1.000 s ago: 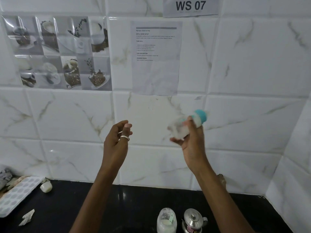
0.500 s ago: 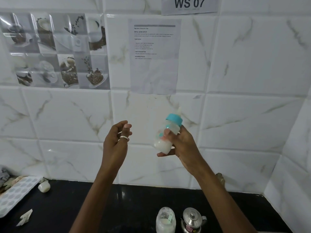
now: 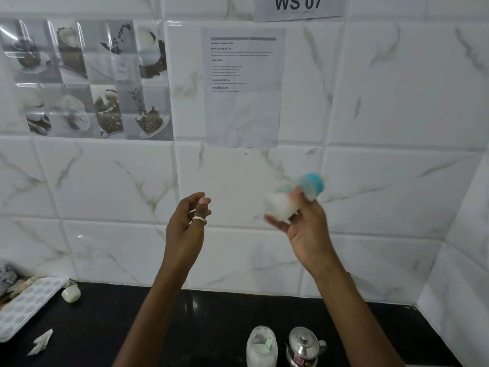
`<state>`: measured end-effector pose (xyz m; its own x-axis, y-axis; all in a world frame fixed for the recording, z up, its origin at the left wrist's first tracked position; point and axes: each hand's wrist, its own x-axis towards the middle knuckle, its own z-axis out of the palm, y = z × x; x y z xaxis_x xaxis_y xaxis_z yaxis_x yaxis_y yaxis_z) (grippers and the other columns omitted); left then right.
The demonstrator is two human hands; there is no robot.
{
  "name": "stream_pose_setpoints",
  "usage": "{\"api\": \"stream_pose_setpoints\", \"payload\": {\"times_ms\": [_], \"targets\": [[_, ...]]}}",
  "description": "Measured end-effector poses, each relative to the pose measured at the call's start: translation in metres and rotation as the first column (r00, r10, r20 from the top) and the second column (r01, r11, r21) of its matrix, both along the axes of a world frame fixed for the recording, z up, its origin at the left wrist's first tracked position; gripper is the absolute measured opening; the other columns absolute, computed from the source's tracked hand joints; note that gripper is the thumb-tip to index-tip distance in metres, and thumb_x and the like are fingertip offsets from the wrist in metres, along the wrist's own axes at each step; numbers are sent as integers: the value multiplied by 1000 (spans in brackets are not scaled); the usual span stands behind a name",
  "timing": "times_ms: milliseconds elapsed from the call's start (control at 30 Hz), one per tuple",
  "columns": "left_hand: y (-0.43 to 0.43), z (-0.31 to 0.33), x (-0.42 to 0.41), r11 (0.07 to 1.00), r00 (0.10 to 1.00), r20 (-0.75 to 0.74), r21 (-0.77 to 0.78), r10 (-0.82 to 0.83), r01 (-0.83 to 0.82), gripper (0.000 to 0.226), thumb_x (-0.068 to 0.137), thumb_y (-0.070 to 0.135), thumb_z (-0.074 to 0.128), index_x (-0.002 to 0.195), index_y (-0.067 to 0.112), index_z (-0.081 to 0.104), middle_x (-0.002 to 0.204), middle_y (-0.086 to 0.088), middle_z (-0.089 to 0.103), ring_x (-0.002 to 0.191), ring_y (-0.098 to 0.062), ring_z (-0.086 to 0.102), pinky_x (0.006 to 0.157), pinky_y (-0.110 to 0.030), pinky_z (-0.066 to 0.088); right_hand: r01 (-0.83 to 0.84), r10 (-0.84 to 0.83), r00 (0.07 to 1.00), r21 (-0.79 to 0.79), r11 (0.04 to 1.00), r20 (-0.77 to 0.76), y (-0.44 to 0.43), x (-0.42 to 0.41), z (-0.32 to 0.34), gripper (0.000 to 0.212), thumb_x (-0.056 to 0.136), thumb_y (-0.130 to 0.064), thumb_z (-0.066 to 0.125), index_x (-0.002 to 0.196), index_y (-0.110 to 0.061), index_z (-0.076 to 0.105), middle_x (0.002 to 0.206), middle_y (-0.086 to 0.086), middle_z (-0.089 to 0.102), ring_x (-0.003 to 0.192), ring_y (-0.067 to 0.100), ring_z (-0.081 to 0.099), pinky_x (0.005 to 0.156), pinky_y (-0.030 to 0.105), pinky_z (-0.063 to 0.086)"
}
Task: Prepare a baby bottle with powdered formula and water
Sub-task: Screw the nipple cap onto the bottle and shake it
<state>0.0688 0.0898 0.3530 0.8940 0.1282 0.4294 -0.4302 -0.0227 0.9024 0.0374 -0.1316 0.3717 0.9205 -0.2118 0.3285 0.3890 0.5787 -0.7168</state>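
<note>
My right hand (image 3: 304, 229) grips a small baby bottle (image 3: 284, 205) with a teal cap, raised in front of the tiled wall. The bottle is blurred, tilted with the cap up to the right, and holds white liquid. My left hand (image 3: 188, 226) hangs beside it at the same height, fingers loosely curled and holding nothing, a ring on one finger. On the black counter (image 3: 132, 327) below stand a clear jar of white powder (image 3: 262, 347) and a small steel kettle (image 3: 304, 347).
A white dimpled tray (image 3: 25, 305) lies at the left counter edge with a small white cap (image 3: 71, 293) and a scrap of paper (image 3: 41, 341) near it. Tiled walls close in behind and on the right. A printed sheet (image 3: 243, 86) hangs on the wall.
The bottle has swung from upright half a second ago to tilted up and right, as it was a second ago. My left hand has stayed in place.
</note>
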Motion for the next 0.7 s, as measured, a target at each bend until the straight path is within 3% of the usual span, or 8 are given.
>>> {"api": "stream_pose_setpoints", "payload": {"times_ms": [67,233,300,367,433,500,600,700], "targets": [[1,0,0,1000,1000,0,-3,11,-11,24,105,44,52,122,34,65,114,16,72,104,-2,69,101,-43,55,79,-80,997,84,993,7,-5,4,3,57,91,-35,69,137,-7,51,125,15,68,115,36,69,73,44,62],[-1,1,2,1000,1000,3,1,6,-6,26,105,44,51,124,33,64,116,15,71,103,-1,69,100,-41,56,-74,51,996,-349,934,-74,2,0,-19,57,84,-34,79,131,-17,53,109,1,74,110,30,72,71,51,62],[-1,1,2,1000,1000,1,3,6,-6,27,104,45,52,124,32,65,115,15,71,103,-1,69,100,-41,56,-36,30,999,-193,980,-30,0,1,-15,68,81,-40,84,135,-13,52,116,7,72,112,36,71,71,50,62],[1,0,1,1000,1000,4,4,13,-13,26,104,45,52,124,32,65,114,16,72,103,-1,69,101,-41,56,67,-67,998,50,996,-2,-6,5,-5,59,90,-38,74,136,-8,53,125,16,68,114,40,70,71,45,62],[4,1,2,1000,1000,4,1,23,-23,26,104,45,52,123,33,65,114,16,71,103,-1,69,101,-42,55,141,-142,990,135,981,1,-10,10,1,56,97,-35,65,141,-5,49,130,19,66,116,38,69,73,42,62],[5,1,3,1000,1000,4,-5,29,-29,25,104,46,52,123,35,65,115,16,71,103,-1,69,101,-42,56,129,-129,992,36,991,-19,-2,7,-2,60,95,-36,67,141,-5,48,128,18,68,117,37,68,73,44,62],[3,2,4,1000,1000,6,2,23,-23,24,104,45,52,122,36,64,117,15,71,103,-1,69,101,-43,56,-46,21,997,-323,945,-79,11,1,-18,64,84,-38,78,136,-12,50,116,7,71,112,33,70,72,51,62],[3,2,2,1000,1000,3,11,24,-24,27,104,46,52,124,33,65,116,15,71,103,0,69,101,-43,56,-6,4,1000,-202,979,-11,5,2,-15,53,90,-32,71,135,-12,51,116,9,71,111,35,71,70,50,63]]}}
